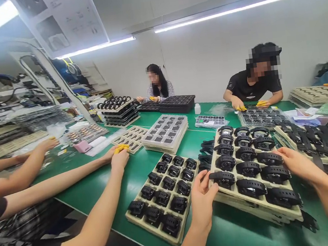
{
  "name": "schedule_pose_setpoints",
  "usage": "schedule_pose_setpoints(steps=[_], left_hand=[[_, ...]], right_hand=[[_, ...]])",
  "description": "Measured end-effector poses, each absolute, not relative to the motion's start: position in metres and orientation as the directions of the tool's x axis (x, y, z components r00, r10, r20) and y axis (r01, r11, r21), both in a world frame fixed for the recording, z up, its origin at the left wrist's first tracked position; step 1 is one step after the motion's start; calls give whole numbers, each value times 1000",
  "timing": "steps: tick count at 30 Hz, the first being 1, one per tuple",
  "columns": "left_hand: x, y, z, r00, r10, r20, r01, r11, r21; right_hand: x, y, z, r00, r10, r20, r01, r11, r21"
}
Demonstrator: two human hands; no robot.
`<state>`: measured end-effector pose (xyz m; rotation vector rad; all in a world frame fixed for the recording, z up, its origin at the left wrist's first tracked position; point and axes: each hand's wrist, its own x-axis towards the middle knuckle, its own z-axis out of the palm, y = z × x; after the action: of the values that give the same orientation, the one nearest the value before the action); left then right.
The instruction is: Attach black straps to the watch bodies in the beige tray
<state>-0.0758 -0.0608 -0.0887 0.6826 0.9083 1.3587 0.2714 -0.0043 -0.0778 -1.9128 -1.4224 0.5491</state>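
A beige tray carries rows of black wristwatches with their straps curled up. My left hand grips its left side, with thumb and fingers by a watch at the near corner. On the opposite side my right hand holds the right edge, its fingertips partly hidden by the watches. This tray sits slightly turned on top of other trays, and strap ends poke out beneath it. Left of my left hand lies a second beige tray, also filled with black watches.
To the right, black straps lie across stacked trays. Farther back are a lidded tray stack, a white bottle and black trays. A co-worker's hands in yellow finger cots reach in from the left; others sit across the green table.
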Motion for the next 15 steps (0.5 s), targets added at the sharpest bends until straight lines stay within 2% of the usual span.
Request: schedule_pose_setpoints(steps=[2,5,10,15], left_hand=[[-88,-64,-81,-34,991,-130,-521,93,849],[-120,-70,-70,-87,992,-94,-507,37,861],[-213,-83,-60,-286,956,-63,-408,-62,911],[-304,-90,-71,-489,871,-47,-215,-68,974]], right_hand=[[262,-10,-71,297,955,28,604,-165,-780],[225,-22,-61,291,955,-50,423,-175,-889],[106,-37,-60,151,981,-120,175,-146,-974],[-6,-34,-91,94,981,-167,126,-178,-976]])
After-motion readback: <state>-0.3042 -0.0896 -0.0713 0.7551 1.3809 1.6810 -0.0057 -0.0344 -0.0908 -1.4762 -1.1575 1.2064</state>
